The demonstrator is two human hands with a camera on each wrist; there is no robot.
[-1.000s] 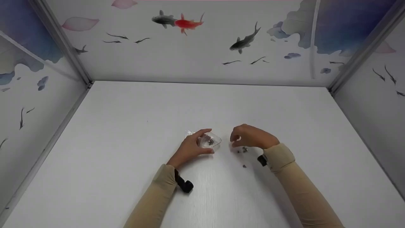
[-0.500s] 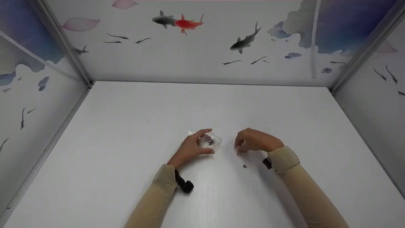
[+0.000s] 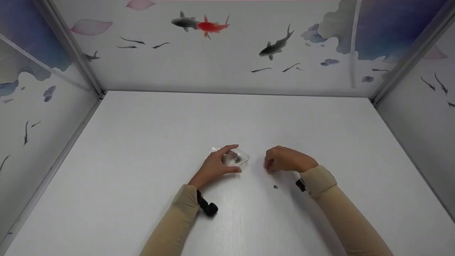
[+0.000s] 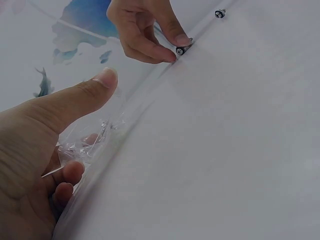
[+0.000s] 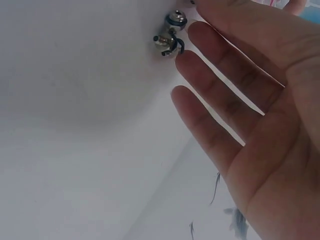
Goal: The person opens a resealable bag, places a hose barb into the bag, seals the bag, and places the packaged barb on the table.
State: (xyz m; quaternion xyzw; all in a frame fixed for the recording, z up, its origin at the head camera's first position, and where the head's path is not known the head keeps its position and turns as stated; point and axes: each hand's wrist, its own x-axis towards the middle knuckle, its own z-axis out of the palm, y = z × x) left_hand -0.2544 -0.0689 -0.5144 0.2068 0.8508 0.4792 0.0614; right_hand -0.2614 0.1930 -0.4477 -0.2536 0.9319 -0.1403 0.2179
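Note:
My left hand (image 3: 212, 166) holds a small clear plastic container (image 3: 244, 155), thumb and fingers curved around its sides. Several small metal pieces (image 3: 237, 159) lie inside. To the right, my right hand (image 3: 286, 158) is at the tabletop, its thumb and index finger pinching a small metal screw with a black ring (image 4: 180, 50); its grip is partly hidden. Beneath its other fingers, the right wrist view shows two similar screws (image 5: 168, 44) touching each other. Another loose screw (image 3: 275, 186) lies nearer the person, apart from both hands.
The white table (image 3: 142, 124) is bounded by printed panels (image 3: 227, 64) at the back and both sides. Crinkled clear plastic (image 4: 82, 147) shows by the left fingers. Each wrist bears a black camera (image 3: 211, 209).
My right hand has shifted slightly right and toward the person, down over the group of screws, which it now covers in the head view. Its fingertips have closed together. The left hand stays put.

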